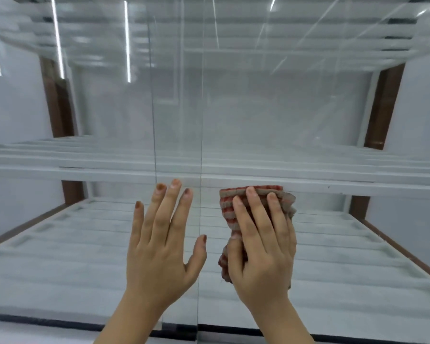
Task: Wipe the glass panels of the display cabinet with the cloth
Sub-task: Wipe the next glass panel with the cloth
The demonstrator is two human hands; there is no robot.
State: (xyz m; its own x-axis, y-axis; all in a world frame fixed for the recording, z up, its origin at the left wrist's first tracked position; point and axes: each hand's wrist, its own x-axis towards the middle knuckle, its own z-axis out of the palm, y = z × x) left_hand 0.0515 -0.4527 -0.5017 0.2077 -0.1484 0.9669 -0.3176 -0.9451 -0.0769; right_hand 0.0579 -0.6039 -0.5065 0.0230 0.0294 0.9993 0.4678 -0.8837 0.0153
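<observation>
The display cabinet's glass panels fill the view; the right panel (pixel 308 108) meets the left panel (pixel 97 115) at vertical edges near the centre. My right hand (pixel 263 242) presses a red-and-grey striped cloth (pixel 227 207) flat against the lower part of the right panel, just below the white shelf. My left hand (pixel 162 242) rests flat on the left panel with fingers spread, holding nothing, just left of the panel edge.
Behind the glass a white shelf (pixel 85 170) runs across at mid height, with a white ribbed lower floor (pixel 85 256) under it. Brown wooden uprights (pixel 382 108) stand at both sides. A dark bottom track (pixel 47 324) runs along the panels' base.
</observation>
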